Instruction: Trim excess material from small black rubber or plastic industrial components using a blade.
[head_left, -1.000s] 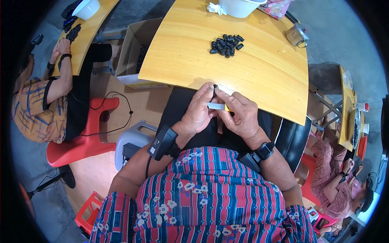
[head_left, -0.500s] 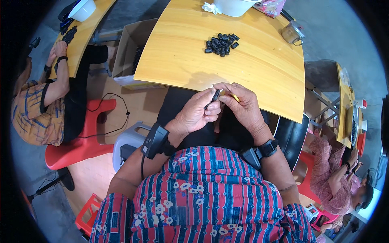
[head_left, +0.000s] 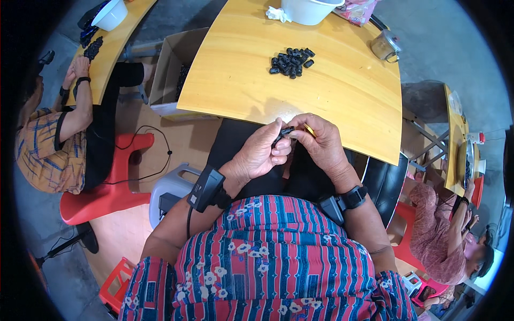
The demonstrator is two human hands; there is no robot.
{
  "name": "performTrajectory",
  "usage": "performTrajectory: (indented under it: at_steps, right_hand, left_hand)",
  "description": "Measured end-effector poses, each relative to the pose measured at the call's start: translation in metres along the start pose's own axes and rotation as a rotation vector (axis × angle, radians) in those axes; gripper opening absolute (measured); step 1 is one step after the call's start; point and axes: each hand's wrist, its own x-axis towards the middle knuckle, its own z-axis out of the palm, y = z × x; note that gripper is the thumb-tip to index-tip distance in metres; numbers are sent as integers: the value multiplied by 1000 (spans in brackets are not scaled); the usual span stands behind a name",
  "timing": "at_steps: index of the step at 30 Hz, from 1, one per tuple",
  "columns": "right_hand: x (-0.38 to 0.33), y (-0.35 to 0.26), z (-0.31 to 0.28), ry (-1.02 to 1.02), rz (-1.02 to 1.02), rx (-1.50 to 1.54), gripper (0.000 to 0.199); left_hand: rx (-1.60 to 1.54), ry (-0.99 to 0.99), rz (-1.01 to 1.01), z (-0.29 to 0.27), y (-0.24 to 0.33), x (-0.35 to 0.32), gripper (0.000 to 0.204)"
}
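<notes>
Just in front of the table's near edge, my left hand (head_left: pixel 261 147) is closed around a small black part (head_left: pixel 282 138), its end sticking out past the thumb. My right hand (head_left: pixel 323 140) meets it from the right, thumb and fingertips pinched at the end of the black part. A thin tool with a yellow handle (head_left: pixel 309 129) is held in the same right hand, mostly covered by the fingers. On the wooden table (head_left: pixel 235 69) lies a pile of small black cylindrical pieces (head_left: pixel 292 62).
At the table's far side are a white basin (head_left: pixel 308 10), crumpled white tissue (head_left: pixel 278 14), a pink bag (head_left: pixel 360 9) and a lidded clear mug (head_left: pixel 386 46). A cardboard box (head_left: pixel 174 67) stands left of the table. Other people (head_left: pixel 56 144) sit at tables on both sides.
My right fingertips have come down onto the end of the black part. The yellow-handled tool has tilted and is more hidden. My left hand keeps its grip.
</notes>
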Motion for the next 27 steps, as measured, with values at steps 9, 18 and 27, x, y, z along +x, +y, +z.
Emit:
performTrajectory:
  at_steps: [9, 18, 27]
  right_hand:
    - [-6, -9, 10, 194, -21, -174, 17]
    - [-9, -11, 19, 250, 36, -188, 17]
    - [-10, -13, 21, 230, 30, -183, 20]
  left_hand:
    - [89, 76, 161, -2, -6, 0, 26]
    - [83, 140, 250, -3, -10, 4, 26]
    - [137, 131, 280, -10, -13, 4, 28]
